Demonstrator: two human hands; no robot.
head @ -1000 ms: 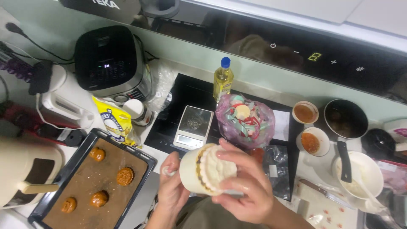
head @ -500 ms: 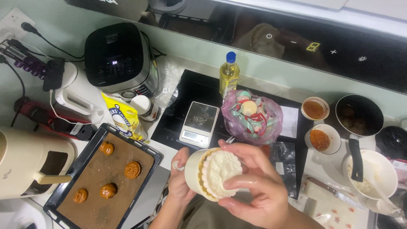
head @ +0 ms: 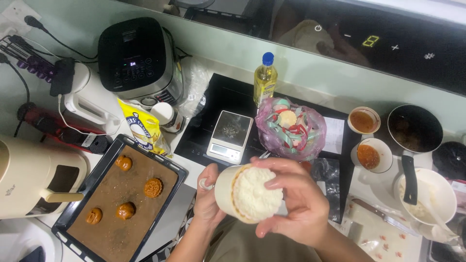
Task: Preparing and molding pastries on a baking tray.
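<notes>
Here the person's left hand (head: pixel 209 196) gripped a white cylindrical mould (head: pixel 228 189) from behind, fingers wrapped closed around its barrel. The right hand (head: pixel 291 206) cupped the open end, fingertips curled onto the pale patterned dough (head: pixel 256 194) filling it. Compared with a second before, the mould had been tipped further toward the camera, so the embossed face showed more fully; the dough appeared seated flush in the rim, between both hands. To the left lay a dark baking tray (head: pixel 77 213) with four browned cakes (head: pixel 153 187), well apart from the hands. A small kitchen scale (head: pixel 229 136) sat just beyond the mould
</notes>
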